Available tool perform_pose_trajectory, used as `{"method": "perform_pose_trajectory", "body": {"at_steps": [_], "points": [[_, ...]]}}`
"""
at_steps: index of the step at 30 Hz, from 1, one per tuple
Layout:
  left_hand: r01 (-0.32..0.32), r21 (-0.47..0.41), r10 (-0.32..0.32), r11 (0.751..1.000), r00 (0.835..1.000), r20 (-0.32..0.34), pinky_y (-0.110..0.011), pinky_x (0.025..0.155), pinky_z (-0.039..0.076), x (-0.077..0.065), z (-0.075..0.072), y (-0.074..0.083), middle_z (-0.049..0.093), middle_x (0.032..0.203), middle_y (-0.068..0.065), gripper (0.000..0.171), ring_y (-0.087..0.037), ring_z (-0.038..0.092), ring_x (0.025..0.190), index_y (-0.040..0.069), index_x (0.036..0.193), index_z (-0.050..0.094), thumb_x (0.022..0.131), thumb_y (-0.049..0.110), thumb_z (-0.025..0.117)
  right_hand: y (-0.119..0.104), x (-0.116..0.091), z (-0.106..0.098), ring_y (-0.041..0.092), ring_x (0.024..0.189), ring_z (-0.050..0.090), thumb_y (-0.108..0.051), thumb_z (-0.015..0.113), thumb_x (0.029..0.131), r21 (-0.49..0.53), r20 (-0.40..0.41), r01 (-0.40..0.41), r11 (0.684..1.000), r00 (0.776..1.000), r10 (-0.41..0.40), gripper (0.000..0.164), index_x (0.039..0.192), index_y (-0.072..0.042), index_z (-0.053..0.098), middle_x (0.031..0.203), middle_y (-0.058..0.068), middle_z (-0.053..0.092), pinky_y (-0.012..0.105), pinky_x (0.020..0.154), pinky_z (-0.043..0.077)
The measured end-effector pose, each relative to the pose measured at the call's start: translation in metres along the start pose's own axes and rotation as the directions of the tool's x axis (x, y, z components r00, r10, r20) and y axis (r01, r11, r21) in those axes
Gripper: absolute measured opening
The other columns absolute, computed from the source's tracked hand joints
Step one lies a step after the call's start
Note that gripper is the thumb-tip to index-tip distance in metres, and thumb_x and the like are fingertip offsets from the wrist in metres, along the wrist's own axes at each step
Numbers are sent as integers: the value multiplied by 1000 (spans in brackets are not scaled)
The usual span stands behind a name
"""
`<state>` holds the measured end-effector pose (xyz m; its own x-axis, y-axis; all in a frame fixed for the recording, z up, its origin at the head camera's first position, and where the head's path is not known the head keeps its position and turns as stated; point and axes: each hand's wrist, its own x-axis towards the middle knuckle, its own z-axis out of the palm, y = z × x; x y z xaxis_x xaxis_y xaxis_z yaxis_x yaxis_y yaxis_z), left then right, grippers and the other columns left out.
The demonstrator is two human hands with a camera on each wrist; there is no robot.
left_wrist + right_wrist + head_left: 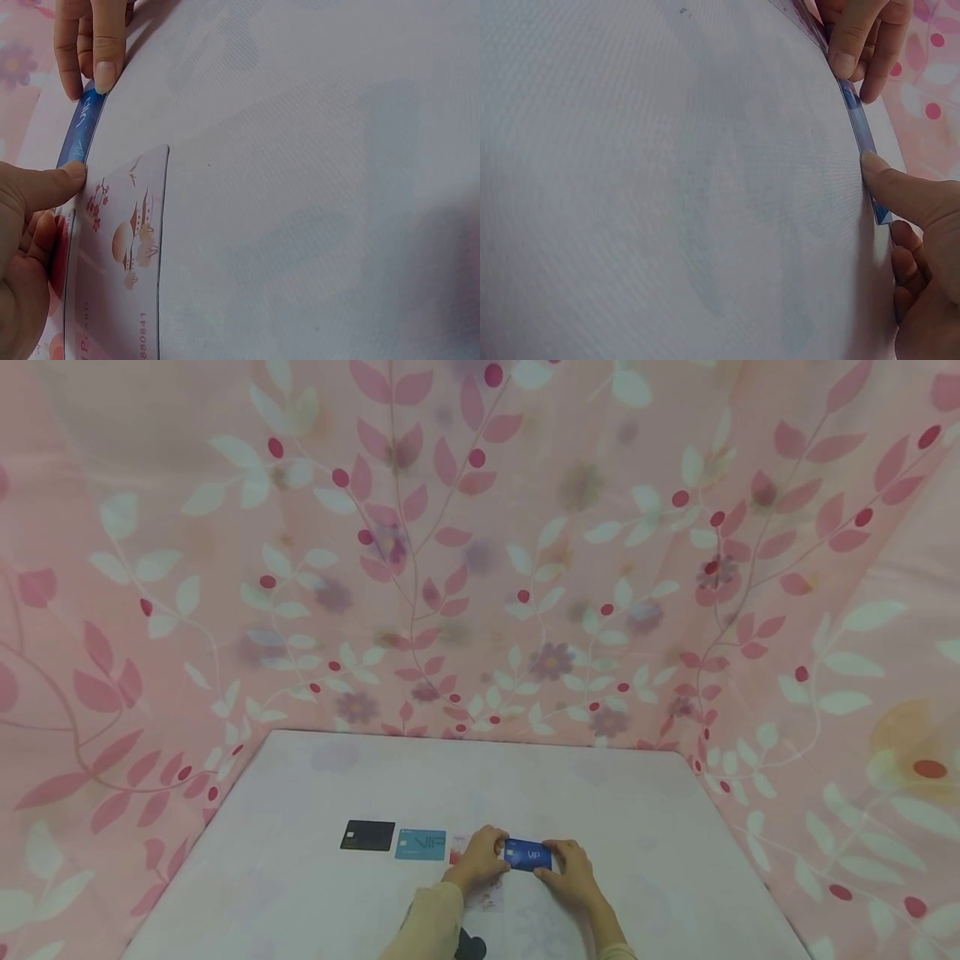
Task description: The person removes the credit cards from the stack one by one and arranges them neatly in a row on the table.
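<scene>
Both hands are at a blue card [528, 855] lettered VIP, on the white table. My left hand [480, 857] pinches its left end, with the thumb on the near edge in the left wrist view. The right hand [572, 877] pinches the right end between thumb and fingers, and its thumb presses the card's edge in the right wrist view. A pale card [124, 247] with red blossoms and pagodas lies just nearer than the left hand. Beside that hand, a red-and-white card [457, 848] is partly hidden by it.
Left of the hands, a teal VIP card [421, 845] and a black card [368, 836] lie in a row on the white table [300, 910]. A dark rounded object [471, 946] shows beside the left sleeve. Pink floral cloth [480, 568] hangs around the table's back and sides.
</scene>
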<state>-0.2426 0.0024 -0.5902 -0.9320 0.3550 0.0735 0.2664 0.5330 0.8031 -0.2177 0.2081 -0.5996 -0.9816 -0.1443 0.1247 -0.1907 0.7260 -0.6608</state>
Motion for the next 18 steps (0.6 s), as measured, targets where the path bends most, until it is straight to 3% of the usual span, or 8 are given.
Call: {"method": "perform_pose_trajectory", "body": {"at_steps": [5,6,9,18], "points": [[-20,-27,20,999,1000,-11,-28,67,40,-1,1,-2,46,83,-3,44,-14,43,76,-10,110,58,70,-3,75,1,-1,1,34,104,49,-23,74,78,-10,3,-2,1000,1000,2,46,116,-5,59,110,14,54,60,89,35],[-59,-17,58,998,998,-23,-26,65,40,-1,2,-5,45,82,-1,43,-13,42,75,-10,109,58,71,-1,75,1,-1,1,34,104,48,-24,74,78,-12,5,-6,1000,1000,6,46,117,-5,59,110,14,54,60,90,35],[-88,-26,88,996,996,-30,-26,64,39,-1,2,-6,44,81,-2,42,-13,41,74,-11,107,58,70,-2,76,2,-2,3,35,103,49,-23,73,79,-18,2,1,1000,1000,-1,46,117,-4,59,109,15,54,60,89,36],[17,-14,-17,1000,1000,-3,-25,67,39,-1,2,1,47,86,-4,43,-13,42,78,-9,112,58,72,-1,74,3,-3,5,34,102,49,-20,72,80,-1,-51,5,1000,999,-5,44,119,-2,59,109,14,54,58,88,36]]}}
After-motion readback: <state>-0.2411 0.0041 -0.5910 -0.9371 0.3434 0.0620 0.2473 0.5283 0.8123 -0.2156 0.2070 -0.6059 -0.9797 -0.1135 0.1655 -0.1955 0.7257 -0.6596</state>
